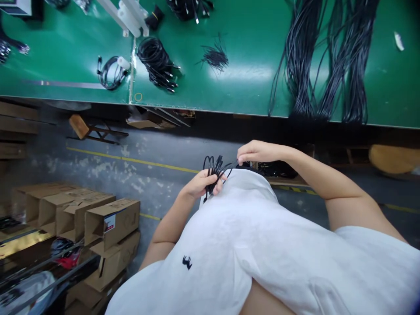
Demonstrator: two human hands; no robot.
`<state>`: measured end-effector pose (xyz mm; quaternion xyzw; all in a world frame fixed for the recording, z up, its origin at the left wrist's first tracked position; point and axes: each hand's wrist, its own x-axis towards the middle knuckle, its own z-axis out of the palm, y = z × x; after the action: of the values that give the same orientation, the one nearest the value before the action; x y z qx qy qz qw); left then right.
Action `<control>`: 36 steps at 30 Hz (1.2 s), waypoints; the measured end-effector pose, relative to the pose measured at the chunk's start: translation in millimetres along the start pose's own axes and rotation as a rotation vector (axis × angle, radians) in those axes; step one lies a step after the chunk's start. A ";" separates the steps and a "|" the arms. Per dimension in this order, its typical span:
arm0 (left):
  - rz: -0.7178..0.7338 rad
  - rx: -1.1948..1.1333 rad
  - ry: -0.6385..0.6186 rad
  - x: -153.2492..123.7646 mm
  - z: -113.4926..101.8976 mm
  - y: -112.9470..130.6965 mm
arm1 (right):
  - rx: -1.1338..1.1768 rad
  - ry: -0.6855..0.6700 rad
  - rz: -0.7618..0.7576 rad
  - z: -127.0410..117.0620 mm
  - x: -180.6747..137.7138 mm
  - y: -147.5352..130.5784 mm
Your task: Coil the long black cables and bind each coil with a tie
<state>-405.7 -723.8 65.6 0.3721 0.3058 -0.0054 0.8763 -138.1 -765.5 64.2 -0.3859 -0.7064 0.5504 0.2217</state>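
In front of the white shirt, my left hand (204,183) is closed around a coiled black cable (215,168), whose loops stick up past the fingers. My right hand (251,152) is a little higher and to the right, its fingertips pinched together. A thin dark strand runs from the coil toward those fingertips; whether it is a cable end or a tie I cannot make out. Ahead on the green table lie a pile of short black ties (215,57), a bundle of coiled black cables (157,63) and long black cables (300,65) hanging to the table's edge.
The green table (249,92) spans the top of the view. A single coiled cable (111,73) and white rolls (128,18) are at its left. Open cardboard boxes (111,221) stand at the lower left. Stools, one with a wooden seat (393,158), are under the table's edge.
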 end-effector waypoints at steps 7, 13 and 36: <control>0.067 -0.248 -0.042 -1.2 0.9 12.6 | 0.099 0.169 0.041 -10.1 5.6 38.4; 0.783 -0.486 0.285 -44.3 -36.5 35.3 | -0.085 0.552 0.377 1.0 -50.7 144.6; -0.027 0.161 -0.189 4.9 3.6 -1.8 | -0.852 0.198 -0.220 33.2 24.0 -22.6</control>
<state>-400.3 -726.4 63.7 0.4350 0.2254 -0.0770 0.8683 -183.9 -768.9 73.2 -0.4162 -0.8822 0.1437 0.1668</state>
